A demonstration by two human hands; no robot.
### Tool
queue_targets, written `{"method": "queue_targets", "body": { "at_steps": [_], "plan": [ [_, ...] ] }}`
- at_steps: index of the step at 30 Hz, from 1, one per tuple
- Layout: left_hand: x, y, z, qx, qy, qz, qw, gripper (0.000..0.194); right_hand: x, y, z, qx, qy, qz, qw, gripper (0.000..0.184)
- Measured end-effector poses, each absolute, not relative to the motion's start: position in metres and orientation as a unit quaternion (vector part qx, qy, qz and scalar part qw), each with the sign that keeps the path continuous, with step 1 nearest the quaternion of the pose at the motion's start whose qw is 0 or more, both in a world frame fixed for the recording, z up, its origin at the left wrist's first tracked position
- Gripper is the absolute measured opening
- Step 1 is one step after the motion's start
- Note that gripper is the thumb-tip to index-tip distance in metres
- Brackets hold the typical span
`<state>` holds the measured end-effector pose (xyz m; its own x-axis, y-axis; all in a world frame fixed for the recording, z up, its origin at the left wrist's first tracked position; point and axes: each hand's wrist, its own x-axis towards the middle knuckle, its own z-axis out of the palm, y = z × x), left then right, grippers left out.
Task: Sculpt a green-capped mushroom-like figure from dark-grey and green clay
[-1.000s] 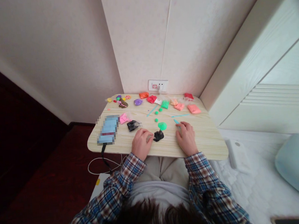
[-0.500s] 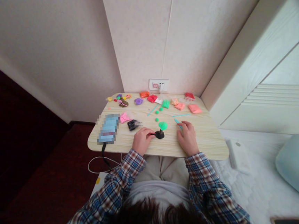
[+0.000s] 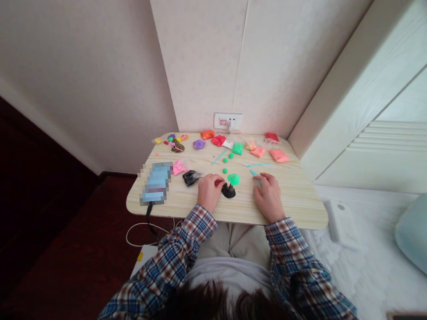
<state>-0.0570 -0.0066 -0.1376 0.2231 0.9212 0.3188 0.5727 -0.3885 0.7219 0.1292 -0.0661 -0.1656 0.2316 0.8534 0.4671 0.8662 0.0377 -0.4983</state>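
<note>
At the near edge of the pale wooden table (image 3: 296, 207), the right hand (image 3: 268, 197) is curled round a light blue tool (image 3: 253, 173), holding it in its fingers; the tool's long axis slants, its visible end pointing away and a little left. The left hand (image 3: 209, 192) is drawn narrow, fingertips together at the left edge of the black lump (image 3: 228, 191); whether they grip any of it is too small to tell. The black lump lies between the hands, nearer the left one, its short prongs pointing away toward the one green disc (image 3: 233, 179) just beyond it; its own long axis is hard to make out. Farther left are one black packet (image 3: 190, 177), one pink packet (image 3: 179, 167) and one pixelated blue panel (image 3: 157, 183). Beyond the disc sit three green balls (image 3: 225, 171), and two loose blue tools (image 3: 260, 165), one running nearly sideways, the other slanting away to the right. Farther still come two salmon packets (image 3: 279, 155), one green packet (image 3: 237, 148), one purple piece (image 3: 199, 144), one brown lump (image 3: 177, 145), two red pieces (image 3: 219, 140) and one orange packet (image 3: 207, 135), with one wall socket (image 3: 228, 121) behind
</note>
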Motion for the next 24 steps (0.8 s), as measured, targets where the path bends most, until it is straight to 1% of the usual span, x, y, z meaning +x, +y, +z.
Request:
{"method": "queue_targets", "body": {
  "at_steps": [3, 6, 11, 16, 24],
  "plan": [
    [-0.057, -0.008, -0.138, 0.755, 0.487, 0.373, 0.232, 0.01, 0.126, -0.069, -0.159, -0.69, -0.623, -0.009, 0.37, 0.034],
    [-0.062, -0.012, -0.14, 0.767, 0.467, 0.372, 0.234, 0.02, 0.121, -0.07, -0.152, -0.666, -0.656, -0.001, 0.354, 0.037],
    [-0.071, -0.02, -0.139, 0.789, 0.44, 0.36, 0.231, 0.038, 0.115, -0.061, -0.151, -0.613, -0.737, 0.031, 0.283, 0.057],
    [-0.072, -0.026, -0.137, 0.808, 0.423, 0.34, 0.228, 0.054, 0.115, -0.052, -0.149, -0.579, -0.776, 0.057, 0.244, 0.068],
    [-0.085, -0.029, -0.14, 0.863, 0.385, 0.275, 0.178, 0.062, 0.115, -0.053, -0.146, -0.567, -0.795, 0.046, 0.212, 0.072]
  ]
}}
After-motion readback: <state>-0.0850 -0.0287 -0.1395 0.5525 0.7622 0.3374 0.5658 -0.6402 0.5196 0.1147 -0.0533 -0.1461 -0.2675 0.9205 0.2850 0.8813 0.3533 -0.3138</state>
